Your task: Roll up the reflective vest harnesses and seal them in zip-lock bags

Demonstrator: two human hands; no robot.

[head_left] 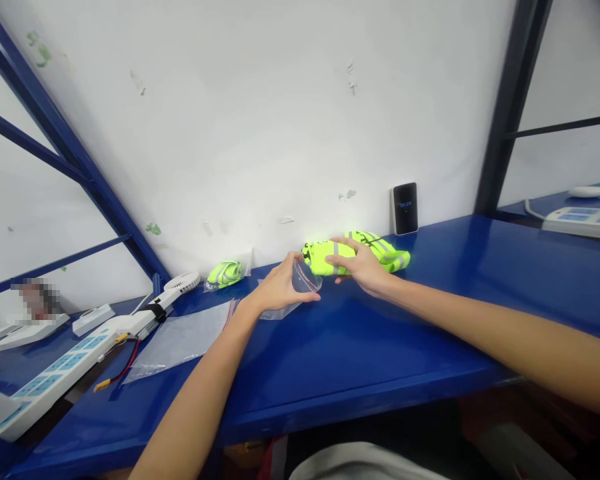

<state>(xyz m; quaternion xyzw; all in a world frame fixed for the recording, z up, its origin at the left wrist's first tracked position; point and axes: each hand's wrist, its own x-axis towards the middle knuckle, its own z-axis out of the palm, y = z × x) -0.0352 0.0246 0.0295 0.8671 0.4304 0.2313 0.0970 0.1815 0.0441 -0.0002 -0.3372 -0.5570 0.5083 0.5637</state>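
Observation:
My left hand (280, 285) grips a clear zip bag (305, 277) by its mouth, thumb and fingers stretched apart so the opening faces right. A rolled neon-yellow reflective vest (320, 259) with grey bands is in my right hand (363, 267), fingers wrapped over its top. The roll's left end is right at the bag's mouth; whether it is inside I cannot tell. Just behind my right hand lies more yellow striped vest fabric (393, 257); I cannot tell if it is a separate piece.
A bagged yellow vest (225, 273) rests by the wall. Flat clear zip bags (185, 337) lie on the blue table (360, 360) at left, beside a white power strip (60, 367), a cable (130, 360) and a small white fan (183, 281). A phone-like device (405, 209) leans on the wall.

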